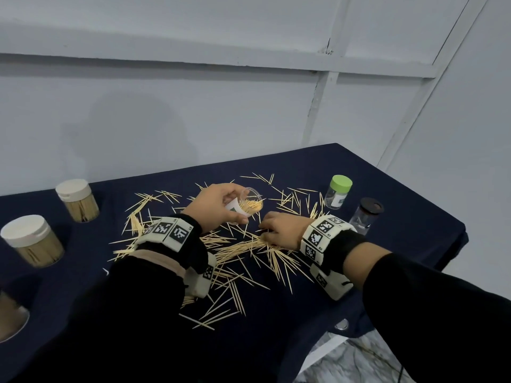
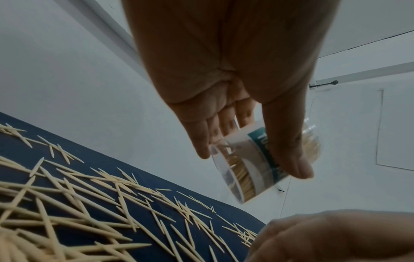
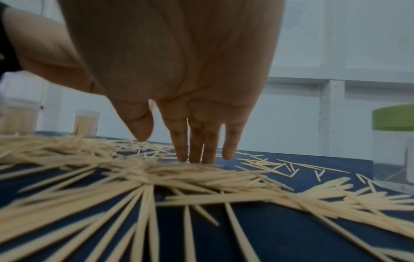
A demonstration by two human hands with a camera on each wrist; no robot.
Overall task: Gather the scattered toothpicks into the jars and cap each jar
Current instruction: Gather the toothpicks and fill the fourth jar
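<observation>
open jar: the left hand covers most of its wall; its label cannot be read behind the thumb.
toothpicks: some lie hidden under both wrists.
jar at the left edge: cut off, contents unclear.
black-lidded jar: lower part hidden by the right wristband.
near toothpicks in right wrist view: blurred.

Pale toothpicks on navy cloth, green-lidded jar, black-lidded jar
</observation>
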